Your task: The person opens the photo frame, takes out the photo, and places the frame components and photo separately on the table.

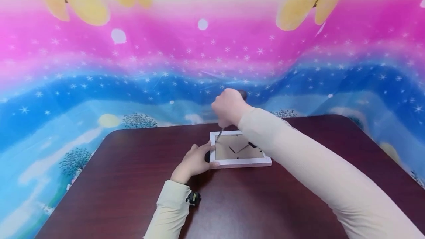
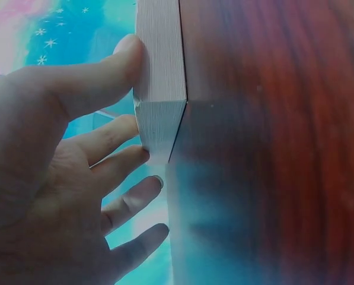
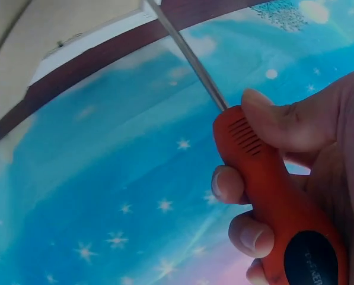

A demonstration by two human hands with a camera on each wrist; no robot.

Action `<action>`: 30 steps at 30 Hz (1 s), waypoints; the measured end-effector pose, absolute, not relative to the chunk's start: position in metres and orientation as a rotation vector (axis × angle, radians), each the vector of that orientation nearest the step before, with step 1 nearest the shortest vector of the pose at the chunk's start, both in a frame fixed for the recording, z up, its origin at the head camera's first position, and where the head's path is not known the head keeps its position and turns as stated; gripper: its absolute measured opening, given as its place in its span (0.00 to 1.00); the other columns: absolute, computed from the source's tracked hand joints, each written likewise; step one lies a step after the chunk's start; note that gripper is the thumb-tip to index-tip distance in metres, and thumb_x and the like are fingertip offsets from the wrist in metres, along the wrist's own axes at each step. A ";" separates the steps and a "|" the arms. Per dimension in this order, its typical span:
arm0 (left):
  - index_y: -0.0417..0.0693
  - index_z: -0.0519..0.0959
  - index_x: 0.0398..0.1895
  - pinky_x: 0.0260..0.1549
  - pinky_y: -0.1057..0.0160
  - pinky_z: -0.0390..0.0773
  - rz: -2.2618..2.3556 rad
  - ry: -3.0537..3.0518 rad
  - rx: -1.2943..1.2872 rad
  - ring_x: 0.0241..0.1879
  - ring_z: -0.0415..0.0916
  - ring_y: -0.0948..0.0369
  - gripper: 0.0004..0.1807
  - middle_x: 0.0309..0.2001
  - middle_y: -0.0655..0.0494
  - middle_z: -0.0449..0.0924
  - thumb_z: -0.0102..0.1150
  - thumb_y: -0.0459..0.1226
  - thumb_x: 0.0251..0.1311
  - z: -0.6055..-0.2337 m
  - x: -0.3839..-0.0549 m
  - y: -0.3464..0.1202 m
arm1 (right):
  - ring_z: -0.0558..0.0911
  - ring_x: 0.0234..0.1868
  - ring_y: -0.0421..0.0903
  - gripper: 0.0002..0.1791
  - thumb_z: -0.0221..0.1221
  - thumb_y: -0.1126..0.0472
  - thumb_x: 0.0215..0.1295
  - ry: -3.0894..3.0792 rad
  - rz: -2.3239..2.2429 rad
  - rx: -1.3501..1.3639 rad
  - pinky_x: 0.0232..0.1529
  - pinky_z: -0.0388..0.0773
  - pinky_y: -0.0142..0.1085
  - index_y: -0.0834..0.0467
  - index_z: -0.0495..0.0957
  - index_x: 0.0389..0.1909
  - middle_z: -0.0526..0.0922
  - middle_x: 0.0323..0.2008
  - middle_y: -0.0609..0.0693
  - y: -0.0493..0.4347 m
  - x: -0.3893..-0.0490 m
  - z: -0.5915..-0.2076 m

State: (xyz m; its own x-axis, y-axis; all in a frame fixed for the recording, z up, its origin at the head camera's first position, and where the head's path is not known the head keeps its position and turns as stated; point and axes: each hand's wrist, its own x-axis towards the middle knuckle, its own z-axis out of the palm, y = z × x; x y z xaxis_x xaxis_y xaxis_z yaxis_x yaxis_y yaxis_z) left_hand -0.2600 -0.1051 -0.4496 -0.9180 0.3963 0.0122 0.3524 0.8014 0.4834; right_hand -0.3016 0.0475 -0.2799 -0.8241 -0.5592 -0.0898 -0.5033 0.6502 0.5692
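A white rectangular picture frame [image 1: 240, 163] lies on the table with a beige panel [image 1: 225, 154] facing up; small dark tabs line its edges and two dark lines form a V in the middle. My left hand [image 1: 194, 161] grips its left end, thumb along the near side and fingers over the left side. In the left wrist view, the thumb and two fingertips touch the frame's corner [image 2: 160, 113]. My right hand [image 1: 229, 106] holds a screwdriver [image 3: 271, 184] by its red-orange handle. Its metal shaft [image 1: 220, 132] slants down to the panel's left edge, near the far corner.
Around the frame spreads a dark reddish-brown tabletop [image 1: 132, 180]. A pink and blue snowflake-patterned cloth [image 1: 166, 54] hangs behind the table and down its sides. The right sleeve [image 1: 299, 158] crosses over the frame's right end, hiding part of it.
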 end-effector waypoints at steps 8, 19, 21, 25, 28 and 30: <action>0.52 0.72 0.69 0.45 0.52 0.73 0.761 2.882 0.549 0.55 0.67 0.52 0.37 0.74 0.54 0.60 0.69 0.52 0.58 -0.452 -0.259 -0.105 | 0.67 0.18 0.42 0.11 0.59 0.56 0.56 -2.843 -0.664 0.878 0.32 0.80 0.40 0.51 0.72 0.17 0.69 0.14 0.44 0.083 -0.298 -0.295; 0.53 0.71 0.70 0.54 0.45 0.71 0.757 2.888 0.541 0.63 0.64 0.49 0.37 0.75 0.55 0.59 0.68 0.52 0.58 -0.450 -0.263 -0.105 | 0.69 0.19 0.40 0.05 0.62 0.58 0.56 -2.939 -0.215 0.891 0.23 0.71 0.36 0.52 0.78 0.23 0.72 0.16 0.42 0.145 -0.301 -0.319; 0.53 0.71 0.70 0.55 0.44 0.70 0.748 2.891 0.533 0.63 0.65 0.49 0.37 0.75 0.55 0.59 0.68 0.52 0.58 -0.449 -0.263 -0.105 | 0.71 0.20 0.41 0.03 0.61 0.59 0.56 -2.933 -0.156 0.892 0.23 0.72 0.36 0.51 0.77 0.25 0.73 0.18 0.42 0.153 -0.300 -0.327; 0.54 0.71 0.70 0.55 0.43 0.70 0.727 2.903 0.520 0.64 0.65 0.49 0.37 0.74 0.55 0.60 0.69 0.53 0.58 -0.449 -0.263 -0.105 | 0.71 0.20 0.42 0.05 0.60 0.60 0.57 -2.910 -0.101 0.874 0.22 0.71 0.37 0.50 0.75 0.25 0.73 0.18 0.41 0.163 -0.297 -0.343; 0.54 0.71 0.70 0.55 0.44 0.70 0.701 2.914 0.519 0.64 0.65 0.49 0.37 0.74 0.55 0.60 0.68 0.53 0.58 -0.449 -0.263 -0.104 | 0.71 0.19 0.41 0.05 0.61 0.60 0.58 -2.888 -0.079 0.863 0.21 0.70 0.38 0.49 0.75 0.25 0.72 0.18 0.40 0.168 -0.293 -0.353; 0.54 0.72 0.70 0.55 0.44 0.70 0.685 2.921 0.522 0.64 0.65 0.49 0.37 0.74 0.55 0.60 0.68 0.53 0.58 -0.450 -0.262 -0.104 | 0.70 0.18 0.41 0.05 0.61 0.60 0.58 -2.873 -0.079 0.852 0.20 0.69 0.37 0.49 0.75 0.26 0.72 0.17 0.40 0.170 -0.290 -0.358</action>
State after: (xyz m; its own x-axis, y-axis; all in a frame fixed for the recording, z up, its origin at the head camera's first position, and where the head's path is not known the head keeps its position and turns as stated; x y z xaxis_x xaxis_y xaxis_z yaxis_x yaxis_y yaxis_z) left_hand -0.2623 -0.1040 -0.4497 -0.9368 0.3494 -0.0152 0.3062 0.8404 0.4472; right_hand -0.2898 0.1697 -0.3579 -0.8289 -0.5458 0.1224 -0.5382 0.8379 0.0913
